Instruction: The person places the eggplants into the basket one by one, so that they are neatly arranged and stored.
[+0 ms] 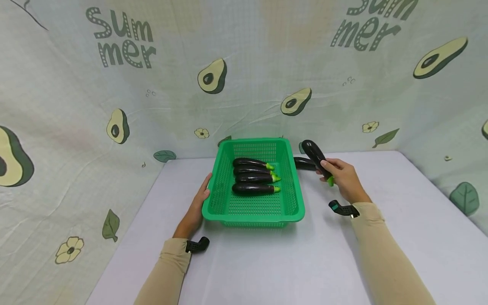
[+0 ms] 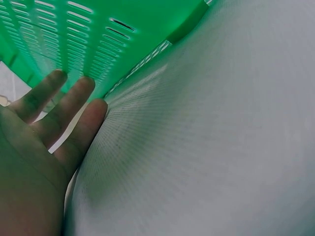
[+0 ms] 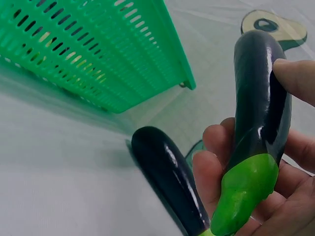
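Between the thumb and fingers of my right hand (image 1: pixel 343 177) is a dark eggplant (image 3: pixel 258 108), held near its green stem end and tilted above the table. A second eggplant (image 3: pixel 170 177) lies on the table just behind it, right of the basket. In the green plastic basket (image 1: pixel 253 207), several eggplants (image 1: pixel 253 189) lie side by side with their green stems pointing right. My left hand (image 1: pixel 196 209) rests against the basket's left side. In the left wrist view its fingers (image 2: pixel 81 123) are extended, with the fingertips at the slotted wall.
A white-covered table (image 1: pixel 267 267) carries the basket. Behind and to both sides hangs a pale cloth (image 1: pixel 251 72) printed with avocados, leaves and lettering; the basket stands close to its back part. Each wrist bears a small black camera (image 1: pixel 197 245).
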Demonstrator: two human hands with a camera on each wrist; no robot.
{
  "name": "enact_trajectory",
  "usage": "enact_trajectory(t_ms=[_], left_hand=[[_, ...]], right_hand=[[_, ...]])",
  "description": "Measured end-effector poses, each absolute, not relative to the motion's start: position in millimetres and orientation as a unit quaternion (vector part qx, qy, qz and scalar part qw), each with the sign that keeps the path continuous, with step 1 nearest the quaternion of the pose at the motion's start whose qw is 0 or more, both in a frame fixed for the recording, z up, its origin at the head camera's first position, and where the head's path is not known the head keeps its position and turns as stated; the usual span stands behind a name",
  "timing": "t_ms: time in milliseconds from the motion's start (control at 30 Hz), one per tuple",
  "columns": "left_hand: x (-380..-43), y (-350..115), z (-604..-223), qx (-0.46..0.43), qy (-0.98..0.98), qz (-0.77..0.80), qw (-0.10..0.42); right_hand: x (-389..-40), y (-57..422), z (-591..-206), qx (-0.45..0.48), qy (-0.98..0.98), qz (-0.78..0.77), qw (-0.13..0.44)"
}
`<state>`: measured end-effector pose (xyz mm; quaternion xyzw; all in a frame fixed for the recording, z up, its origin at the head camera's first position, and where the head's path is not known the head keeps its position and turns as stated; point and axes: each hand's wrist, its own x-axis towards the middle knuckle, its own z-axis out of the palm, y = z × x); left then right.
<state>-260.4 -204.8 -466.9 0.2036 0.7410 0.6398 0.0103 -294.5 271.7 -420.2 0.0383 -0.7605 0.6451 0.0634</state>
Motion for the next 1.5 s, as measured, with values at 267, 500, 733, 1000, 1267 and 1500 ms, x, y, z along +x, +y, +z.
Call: enact_trajectory(t_ms=[267,500,733,1000,1267,1500], left_hand=[[-261,-205,-466,0.209,0.736,0.644,0.01],[-261,-205,-469,0.2,0.744,0.638,0.011],[-260,-205,-469,0.201,0.742,0.64,0.013],[-260,-205,-468,0.198,0.747,0.635,0.011],[-263,-205,-467,0.207,0.743,0.637,0.009],[-259,-205,-467,0.21,0.744,0.634,0.009]], right_hand=[[-295,263,-411,0.063,-0.72,0.688,0.058],[-291,257,-408,0.074,-0.702,0.707,0.052],[-287,249,-402,0.081,-0.706,0.702,0.047],[-285,243,-396,0.09,-0.726,0.681,0.043],[-280,237,-388,0.112,-0.737,0.666,0.029],[-277,226,-383,0.127,-0.733,0.668,0.009]])
